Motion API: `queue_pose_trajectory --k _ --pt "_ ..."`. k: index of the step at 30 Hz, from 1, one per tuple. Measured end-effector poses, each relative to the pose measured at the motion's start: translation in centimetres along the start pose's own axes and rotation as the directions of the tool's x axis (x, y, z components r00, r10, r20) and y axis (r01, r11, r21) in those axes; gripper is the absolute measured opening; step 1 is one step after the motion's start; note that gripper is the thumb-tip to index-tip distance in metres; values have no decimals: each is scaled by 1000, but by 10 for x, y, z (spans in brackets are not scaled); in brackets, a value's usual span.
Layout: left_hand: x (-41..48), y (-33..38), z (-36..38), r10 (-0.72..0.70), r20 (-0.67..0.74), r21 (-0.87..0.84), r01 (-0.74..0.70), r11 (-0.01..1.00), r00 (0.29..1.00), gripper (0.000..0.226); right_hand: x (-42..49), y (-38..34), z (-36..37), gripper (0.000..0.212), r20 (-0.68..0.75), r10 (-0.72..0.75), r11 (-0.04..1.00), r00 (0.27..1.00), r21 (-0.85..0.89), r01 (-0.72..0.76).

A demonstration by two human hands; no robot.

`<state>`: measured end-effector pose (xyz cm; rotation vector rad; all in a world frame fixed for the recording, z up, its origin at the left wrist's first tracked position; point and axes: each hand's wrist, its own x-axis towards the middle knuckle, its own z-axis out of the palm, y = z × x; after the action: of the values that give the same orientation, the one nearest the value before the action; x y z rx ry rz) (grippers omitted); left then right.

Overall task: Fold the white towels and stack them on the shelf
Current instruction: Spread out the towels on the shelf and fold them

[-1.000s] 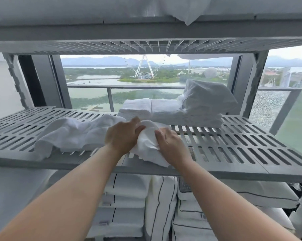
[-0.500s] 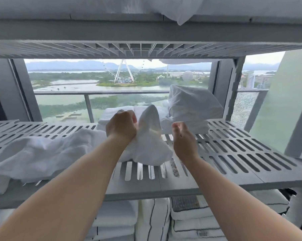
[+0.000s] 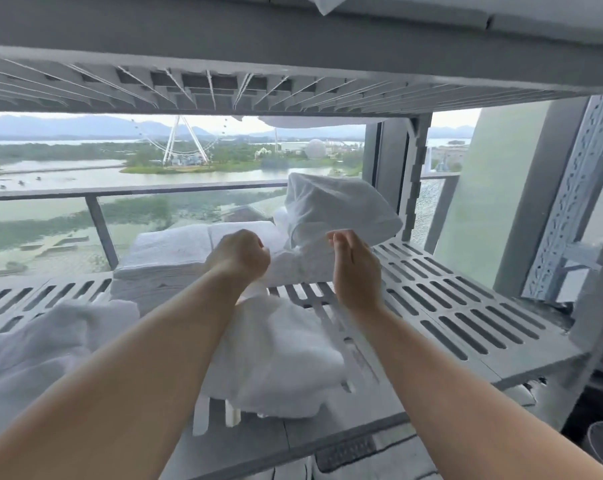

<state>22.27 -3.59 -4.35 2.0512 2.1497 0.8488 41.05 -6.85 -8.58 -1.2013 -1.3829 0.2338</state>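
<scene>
The left hand is closed into a fist round the top of a white towel, which hangs from it in a loose bunch whose lower part rests near the front of the slatted grey shelf. The right hand is raised to the same height, a little apart, with its fingers curled over at the tips. A blurred edge of cloth seems to run down beneath it, but whether it actually pinches a corner I cannot tell. Holding the towel up by its top edge like this looks like the way to shake it out and find its corners before the first fold (a judgement, not something seen). Behind the hands, folded towels sit in a low, neat stack at the back of the shelf, presumably where this one belongs, and a puffy white bundle leans on top of them to the right. A loose heap of unfolded white cloth lies on the left end of the shelf, within easy reach. An upper shelf of the same slatted make closes in overhead. Beyond is a window with a railing, water and a Ferris wheel.
</scene>
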Motion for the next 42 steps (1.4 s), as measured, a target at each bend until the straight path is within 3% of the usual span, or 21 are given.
queue_pose_trajectory --k 4,9,14,17,20,24,34,42 --pt "18 22 6 4 -85 7 -3 1000 996 25 29 24 -13 19 79 -43 976 996 -209 59" --pt "36 65 21 -21 -208 -91 2 996 978 29 63 58 -27 30 82 -187 906 979 -372 204" --pt "42 91 63 -126 -172 -238 82 968 977 56 108 90 -40 43 145 -290 780 946 -536 322" --pt "48 105 78 -138 -240 -304 60 951 961 64 130 104 -43 48 188 -202 790 961 -549 273" --pt "52 115 84 -159 -330 -305 54 951 931 52 142 117 -42 53 248 -77 835 966 -514 199" --pt "48 126 88 -161 -372 -253 67 965 914 41 146 130 -40 55 327 -62 941 943 -296 164" --pt "23 133 87 26 -298 -223 -96 970 954 37 135 128 -35 75 173 7 983 985 -182 25" --pt "11 123 83 73 -291 -145 -120 982 954 36 108 122 -48 57 130 -8 958 991 -283 45"
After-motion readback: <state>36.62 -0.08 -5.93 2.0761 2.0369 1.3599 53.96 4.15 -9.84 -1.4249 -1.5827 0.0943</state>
